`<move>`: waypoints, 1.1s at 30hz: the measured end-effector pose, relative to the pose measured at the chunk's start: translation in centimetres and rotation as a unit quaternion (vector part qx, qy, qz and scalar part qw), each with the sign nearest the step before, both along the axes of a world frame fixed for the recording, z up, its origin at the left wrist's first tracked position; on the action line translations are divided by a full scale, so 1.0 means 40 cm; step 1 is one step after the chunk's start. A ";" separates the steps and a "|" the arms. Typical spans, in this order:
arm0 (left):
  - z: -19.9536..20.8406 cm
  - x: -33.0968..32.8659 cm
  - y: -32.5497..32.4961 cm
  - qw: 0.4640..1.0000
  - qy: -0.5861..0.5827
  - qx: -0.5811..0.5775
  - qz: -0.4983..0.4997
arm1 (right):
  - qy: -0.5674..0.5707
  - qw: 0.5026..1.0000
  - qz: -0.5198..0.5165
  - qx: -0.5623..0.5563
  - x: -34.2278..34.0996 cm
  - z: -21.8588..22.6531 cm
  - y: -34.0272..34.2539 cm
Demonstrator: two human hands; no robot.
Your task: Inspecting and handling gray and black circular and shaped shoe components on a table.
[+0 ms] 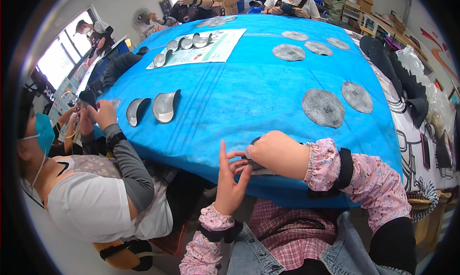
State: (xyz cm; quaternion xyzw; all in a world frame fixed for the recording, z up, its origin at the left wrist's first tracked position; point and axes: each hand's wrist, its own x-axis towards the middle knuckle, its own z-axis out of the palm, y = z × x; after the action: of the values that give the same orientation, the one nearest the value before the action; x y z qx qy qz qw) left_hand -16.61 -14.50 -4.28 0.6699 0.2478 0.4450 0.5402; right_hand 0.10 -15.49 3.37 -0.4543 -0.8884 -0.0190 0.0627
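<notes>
At the near edge of the blue-covered table [206,97], my right hand [278,153] is closed, knuckles up, over a dark grey felt-like piece [260,171]. Most of that piece is hidden under the hand, so its full shape does not show. Beside it on the left is my left hand [232,181], its index finger pointing up and its thumb held apart. The middle fingers of that hand reach to the edge of the piece. Farther right lie two flat, round grey speckled discs [323,108].
Two curved grey cup-like pieces [165,107] stand left of centre. Several more rest on a printed sheet [218,50] farther back. More grey discs [288,52] lie at the far right. A masked co-worker [100,193] sits close on my left; black pieces [412,88] line the right side.
</notes>
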 end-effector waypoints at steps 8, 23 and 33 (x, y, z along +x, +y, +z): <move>-0.034 0.008 0.068 0.995 0.015 -0.053 -0.082 | 0.002 0.999 -0.022 -0.027 -0.001 0.027 0.007; -0.011 -0.009 0.106 0.983 0.150 0.008 -0.103 | 0.055 0.997 -0.011 0.055 0.008 -0.005 0.016; -0.045 0.027 0.108 0.995 0.083 -0.053 -0.021 | 0.208 0.952 -0.036 0.220 0.134 0.122 -0.033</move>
State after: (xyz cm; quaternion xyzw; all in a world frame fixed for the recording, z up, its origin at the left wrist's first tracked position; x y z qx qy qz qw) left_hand -15.52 -10.17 -6.08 0.6803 0.3007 0.3627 0.5614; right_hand 5.47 -16.81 8.27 -0.4551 -0.8124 -0.1215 0.3436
